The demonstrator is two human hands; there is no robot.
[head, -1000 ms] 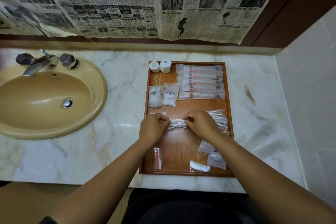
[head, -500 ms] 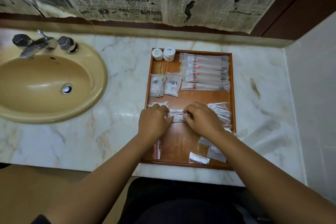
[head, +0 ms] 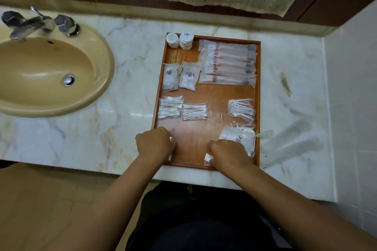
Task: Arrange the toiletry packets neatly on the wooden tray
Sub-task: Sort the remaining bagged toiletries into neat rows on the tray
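Your right grip [head: 228,155] pinches a small clear packet [head: 208,159] at the near edge of the wooden tray [head: 216,96]. It sticks out to the left. Your left grip [head: 156,144] is curled; I cannot tell if it holds anything.

left hand [head: 155,144]: covers most of a thin packet [head: 170,156]
right hand [head: 228,155]: half covers a small packet [head: 208,158]

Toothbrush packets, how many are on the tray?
5 toothbrush packets, overlapping in one column at the wooden tray's far right corner; more may hide underneath.
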